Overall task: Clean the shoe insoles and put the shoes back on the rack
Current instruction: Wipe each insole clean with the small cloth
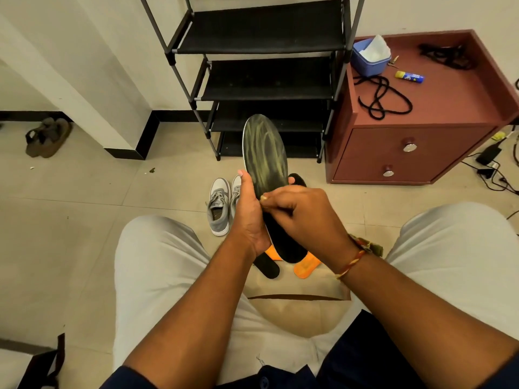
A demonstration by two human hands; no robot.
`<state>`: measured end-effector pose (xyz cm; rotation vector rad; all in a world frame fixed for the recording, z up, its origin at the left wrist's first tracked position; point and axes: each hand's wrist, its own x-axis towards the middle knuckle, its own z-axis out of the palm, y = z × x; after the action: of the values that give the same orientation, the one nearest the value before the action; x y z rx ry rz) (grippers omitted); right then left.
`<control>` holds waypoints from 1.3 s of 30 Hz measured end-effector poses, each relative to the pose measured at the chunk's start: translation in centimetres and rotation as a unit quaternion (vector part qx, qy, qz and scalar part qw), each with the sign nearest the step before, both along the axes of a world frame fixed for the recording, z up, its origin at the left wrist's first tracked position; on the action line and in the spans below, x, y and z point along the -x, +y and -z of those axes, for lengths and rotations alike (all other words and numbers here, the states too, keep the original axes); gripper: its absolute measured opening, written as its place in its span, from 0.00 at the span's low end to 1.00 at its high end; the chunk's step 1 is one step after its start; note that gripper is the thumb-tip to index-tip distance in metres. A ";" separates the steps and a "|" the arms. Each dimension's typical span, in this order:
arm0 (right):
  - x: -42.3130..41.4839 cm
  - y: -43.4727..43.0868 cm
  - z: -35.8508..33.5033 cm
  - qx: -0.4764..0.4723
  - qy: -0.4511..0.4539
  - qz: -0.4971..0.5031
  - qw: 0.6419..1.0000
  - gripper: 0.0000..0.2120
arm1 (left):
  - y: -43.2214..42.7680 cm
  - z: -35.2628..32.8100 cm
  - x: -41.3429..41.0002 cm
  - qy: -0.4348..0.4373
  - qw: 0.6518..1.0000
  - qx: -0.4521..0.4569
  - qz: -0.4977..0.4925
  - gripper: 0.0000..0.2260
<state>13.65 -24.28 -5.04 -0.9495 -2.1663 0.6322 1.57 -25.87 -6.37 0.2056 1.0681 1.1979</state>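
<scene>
Midway at best: dark insole (265,153) gripped between the knees in left hand (250,214), right hand (303,217) pinching a small scrap (264,197), perhaps cloth, against it, other insoles (306,266) on the floor below, grey shoes (220,206) beside, not yet on rack (266,88).

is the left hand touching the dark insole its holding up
Touching. The head view shows the left hand wrapped round the insole, its thumb lying on the left edge and its fingertips showing past the right edge.

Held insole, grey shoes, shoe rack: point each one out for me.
insole (265,147), head view, on its streaked upper face.
grey shoes (219,204), head view, on the left shoe's laces.
shoe rack (264,29), head view, on its top shelf.
</scene>
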 end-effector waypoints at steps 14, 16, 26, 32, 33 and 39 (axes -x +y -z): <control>-1.4 1.8 -1.0 -0.053 -0.011 0.104 0.993 0.07 | -0.5 -0.5 -1.4 -0.022 0.998 -0.025 0.056 0.39; -0.4 -0.1 -1.2 -0.035 -0.022 0.028 0.999 0.08 | -0.2 -0.6 -0.6 -0.007 1.000 -0.020 0.015 0.40; -2.1 2.5 -1.8 -0.046 -0.010 0.124 0.991 0.07 | -0.2 -1.1 -1.1 0.007 0.999 -0.038 0.037 0.39; -1.7 1.4 -1.1 -0.059 -0.054 0.056 0.995 0.07 | -0.1 -0.9 -0.6 0.013 0.999 -0.042 -0.010 0.37; -1.4 0.9 -0.8 -0.046 -0.073 0.028 0.996 0.08 | 0.0 -1.0 -0.3 0.009 0.999 -0.042 -0.025 0.37; -2.0 2.3 -1.1 -0.090 -0.078 0.061 0.991 0.08 | -0.3 -1.3 -0.9 0.045 0.998 -0.036 0.025 0.36</control>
<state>15.69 -21.96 -3.95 -1.0534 -2.2367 0.3063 2.45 -26.19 -5.07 0.3432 1.0939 1.1912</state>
